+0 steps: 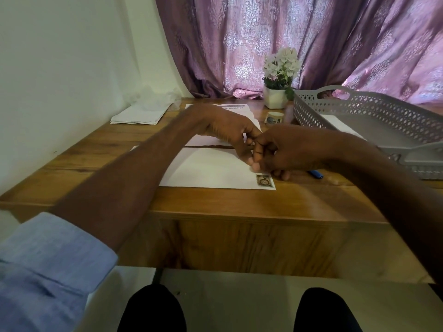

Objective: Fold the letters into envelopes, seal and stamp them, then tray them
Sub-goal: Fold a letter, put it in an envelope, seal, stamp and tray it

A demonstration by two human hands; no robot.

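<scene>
Stamp (265,181) sits at envelope's (208,168) near corner; my left hand (233,134) and right hand (282,152) pinch something unseen, risking smudging it loose.

Setting: a home room with a small writing desk. A wooden table (100,152) stands against a plain wall (60,68). Patterned purple curtains (299,39) hang at 12 o'clock, and a potted white flower (280,75) sits at 1 o'clock.

One envelope (211,167); one stamp (265,181); one tray (369,111); one flowerpot (275,97); two hands
</scene>
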